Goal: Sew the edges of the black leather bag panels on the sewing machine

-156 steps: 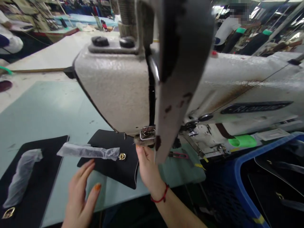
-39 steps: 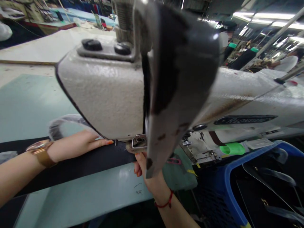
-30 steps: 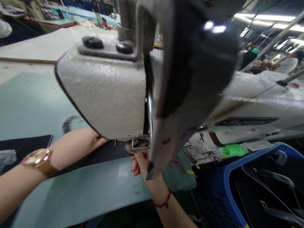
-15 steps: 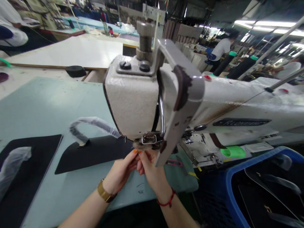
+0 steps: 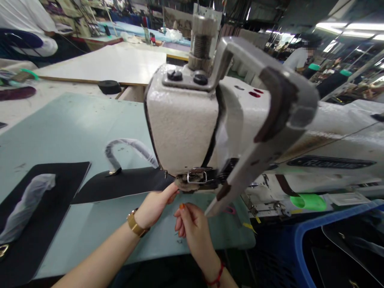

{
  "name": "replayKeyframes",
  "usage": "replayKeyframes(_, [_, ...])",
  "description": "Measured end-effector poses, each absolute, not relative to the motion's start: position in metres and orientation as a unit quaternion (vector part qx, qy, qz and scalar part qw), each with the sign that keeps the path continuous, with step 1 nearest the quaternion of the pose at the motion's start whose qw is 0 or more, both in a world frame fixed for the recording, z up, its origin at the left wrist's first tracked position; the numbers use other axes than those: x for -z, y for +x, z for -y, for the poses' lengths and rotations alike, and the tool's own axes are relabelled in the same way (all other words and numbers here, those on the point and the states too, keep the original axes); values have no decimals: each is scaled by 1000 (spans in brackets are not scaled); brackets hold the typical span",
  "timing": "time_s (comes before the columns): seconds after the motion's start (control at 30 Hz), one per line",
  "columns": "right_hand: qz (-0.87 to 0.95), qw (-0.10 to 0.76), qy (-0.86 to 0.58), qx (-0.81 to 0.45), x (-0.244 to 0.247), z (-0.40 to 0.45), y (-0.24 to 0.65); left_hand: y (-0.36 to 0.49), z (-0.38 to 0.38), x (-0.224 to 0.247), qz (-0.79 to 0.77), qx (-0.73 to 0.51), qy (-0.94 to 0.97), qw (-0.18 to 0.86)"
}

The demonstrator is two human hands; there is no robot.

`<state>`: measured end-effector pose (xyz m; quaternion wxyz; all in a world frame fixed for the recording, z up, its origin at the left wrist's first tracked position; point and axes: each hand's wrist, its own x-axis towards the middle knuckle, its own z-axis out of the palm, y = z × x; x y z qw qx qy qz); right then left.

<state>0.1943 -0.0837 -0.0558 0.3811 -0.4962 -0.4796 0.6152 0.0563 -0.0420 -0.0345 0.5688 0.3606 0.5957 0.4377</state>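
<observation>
The sewing machine head (image 5: 183,124) hides the needle area and the near end of the black panel (image 5: 120,186) just beyond the left hand (image 5: 154,204). What the right hand (image 5: 192,226) pinches is too small to tell. The blue crate (image 5: 303,248) to its right is cut off by the frame edge.

You are sitting in a sewing factory that makes bags. A heavy industrial sewing machine (image 5: 186,124) fills the pale green worktable (image 5: 60,128) right before you. Left of the machine lie black cut panels (image 5: 120,186), one with a wrapped handle. Right of it stands a blue crate (image 5: 303,248) of black pieces. Behind it stretch more worktables (image 5: 105,66), strip lights and other workers.
</observation>
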Motion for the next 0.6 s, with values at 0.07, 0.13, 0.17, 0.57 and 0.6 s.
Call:
replayKeyframes(0.07, [483, 367, -501, -617, 66, 90, 196, 57, 40, 30, -592, -427, 354, 584])
replayKeyframes(0.13, [484, 358, -507, -617, 76, 96, 197, 57, 38, 31, -581, -427, 348, 599])
replayKeyframes(0.17, [481, 354, -509, -620, 80, 98, 197, 57, 38, 33, -575, -430, 345, 605])
replayKeyframes(0.57, [472, 331, -521, -629, 106, 105, 199, 68, 33, 44, -529, -510, 289, 614])
replayKeyframes(0.6, [475, 329, -522, -627, 106, 105, 199, 69, 33, 44, -531, -516, 287, 608])
